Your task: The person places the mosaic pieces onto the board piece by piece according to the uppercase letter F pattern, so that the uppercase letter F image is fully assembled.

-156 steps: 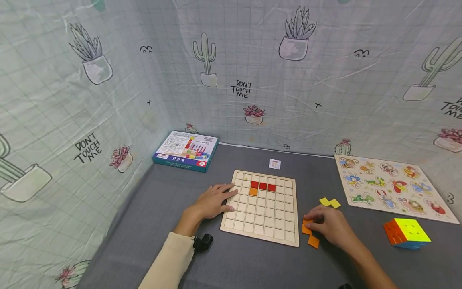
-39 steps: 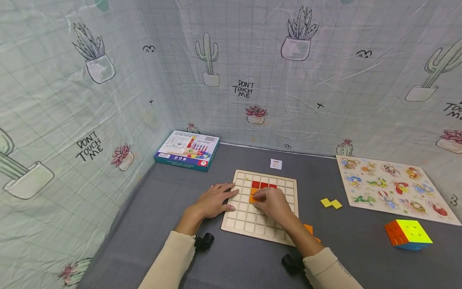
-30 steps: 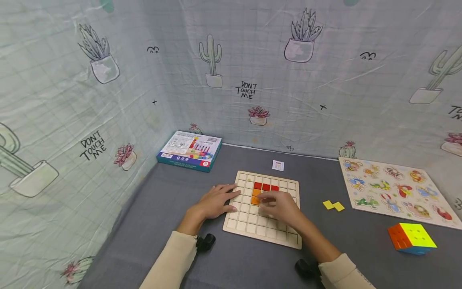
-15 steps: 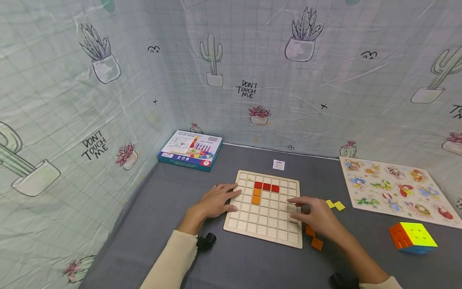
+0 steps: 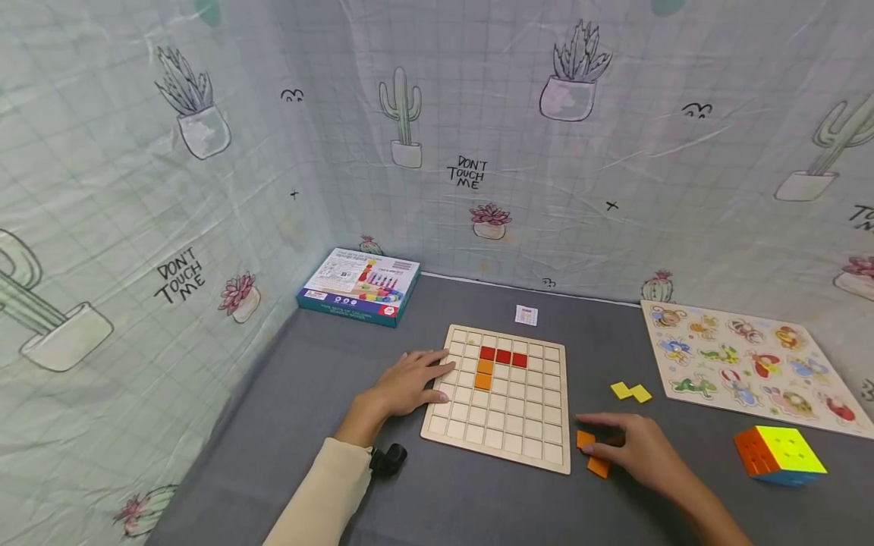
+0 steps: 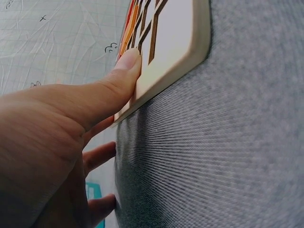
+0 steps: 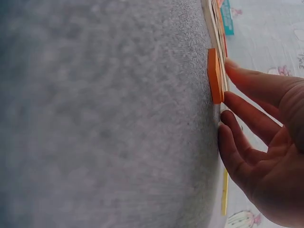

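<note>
My left hand (image 5: 404, 384) rests along the left edge of a wooden grid board (image 5: 508, 418), and its thumb (image 6: 129, 61) presses on the rim in the left wrist view. Several small square tiles lie in the grid: a row of red tiles (image 5: 503, 356) and two orange tiles (image 5: 483, 374) stacked downward beneath the leftmost red one. Just right of the board, my right hand (image 5: 633, 446) hovers low at loose orange tiles (image 5: 598, 467), thumb and index finger spread apart. The right wrist view has an orange tile (image 7: 213, 78) standing close to those fingertips; contact is unclear.
Two yellow tiles (image 5: 631, 392) lie beyond the right hand. Farther right are a color cube (image 5: 781, 453) and an insect puzzle board (image 5: 754, 360). A boxed toy set (image 5: 360, 286) sits back left, and a small printed card (image 5: 526, 315) lies behind the grid.
A second orange tile now sits in the grid under the first. The right hand let go of it and moved right, back to the loose orange tiles. The left hand stayed put.
</note>
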Demonstrator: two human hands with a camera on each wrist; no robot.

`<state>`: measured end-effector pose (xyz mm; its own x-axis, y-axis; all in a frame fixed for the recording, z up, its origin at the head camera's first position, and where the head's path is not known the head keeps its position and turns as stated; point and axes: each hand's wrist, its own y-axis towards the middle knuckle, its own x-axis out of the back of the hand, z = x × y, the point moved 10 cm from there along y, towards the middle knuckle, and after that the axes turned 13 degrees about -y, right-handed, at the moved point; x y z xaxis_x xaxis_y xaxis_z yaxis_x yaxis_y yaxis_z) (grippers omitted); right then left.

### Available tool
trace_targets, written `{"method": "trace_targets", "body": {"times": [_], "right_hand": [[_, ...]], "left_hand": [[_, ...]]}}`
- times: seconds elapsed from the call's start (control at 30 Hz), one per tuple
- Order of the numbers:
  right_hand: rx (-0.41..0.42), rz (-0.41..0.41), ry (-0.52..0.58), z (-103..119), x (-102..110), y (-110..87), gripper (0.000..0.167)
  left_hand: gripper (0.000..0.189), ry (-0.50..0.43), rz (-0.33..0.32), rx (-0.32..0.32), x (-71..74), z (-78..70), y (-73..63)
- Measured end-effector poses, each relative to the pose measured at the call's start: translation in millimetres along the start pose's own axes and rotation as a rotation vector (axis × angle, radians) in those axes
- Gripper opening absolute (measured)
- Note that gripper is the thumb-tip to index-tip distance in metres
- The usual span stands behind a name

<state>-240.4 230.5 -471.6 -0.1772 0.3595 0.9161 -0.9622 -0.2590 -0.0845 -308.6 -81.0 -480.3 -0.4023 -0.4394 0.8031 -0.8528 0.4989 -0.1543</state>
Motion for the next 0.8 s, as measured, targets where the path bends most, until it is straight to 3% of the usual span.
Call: {"method": "trace_targets", "body": {"times": [0.2, 0.8], "right_hand": [[-0.005, 0.023, 0.0, -3, -2, -2.3, 0.039], [0.034, -0.071, -0.091, 9, 3, -0.9, 0.015]], "left_hand": [[0.062, -0.01, -0.001, 0.002, 0.5, -0.1, -0.1], [0.062, -0.013, 0.0, -0.006, 0.1, 0.5, 0.3]]}}
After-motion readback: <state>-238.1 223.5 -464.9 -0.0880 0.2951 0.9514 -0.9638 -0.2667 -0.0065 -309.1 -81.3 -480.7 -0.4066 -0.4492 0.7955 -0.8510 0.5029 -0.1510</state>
